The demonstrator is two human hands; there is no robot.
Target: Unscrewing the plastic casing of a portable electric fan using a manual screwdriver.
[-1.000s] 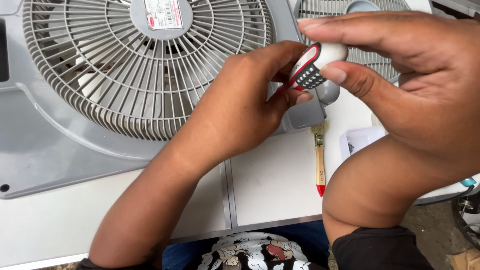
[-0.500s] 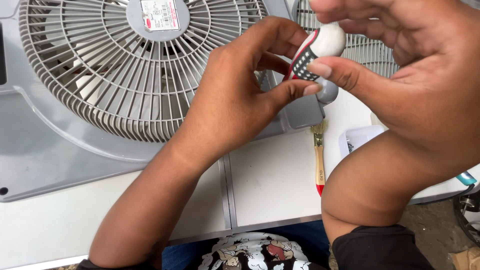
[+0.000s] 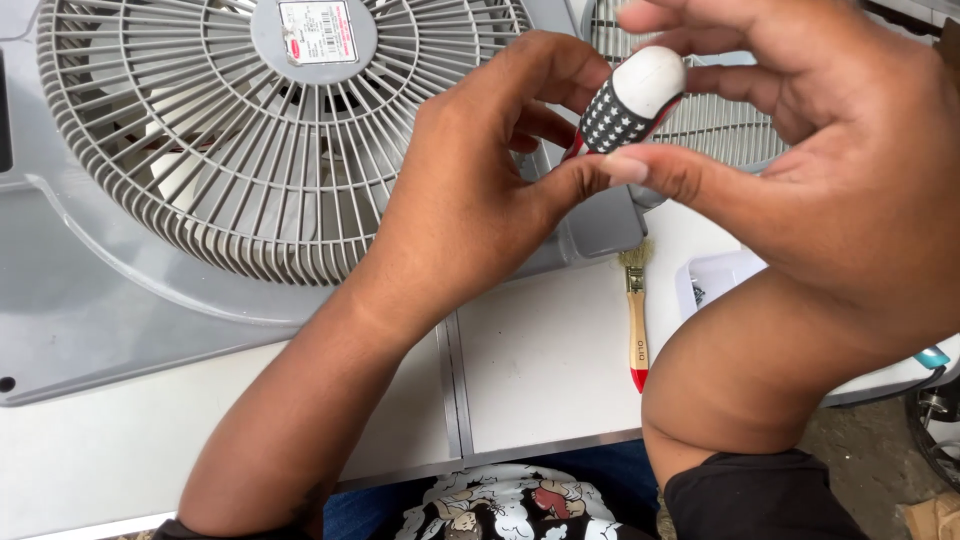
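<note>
The screwdriver (image 3: 632, 100) stands upper centre, at the grey fan (image 3: 280, 130) corner. The right hand (image 3: 800, 190) pinches its handle; the left hand (image 3: 480, 190) closes fingers round the shaft. Best keep it upright and press down while turning. A brush (image 3: 636, 315) lies on the table (image 3: 540, 370).

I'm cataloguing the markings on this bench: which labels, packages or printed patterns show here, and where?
Sticker label: centre hub of the grey fan grille, rectangular, white with red edge and dark print.
Tool handle: held between both hands, dark with white stars, white rounded cap.
Brush: on the white table, small dark mark on its wooden handle.
</note>
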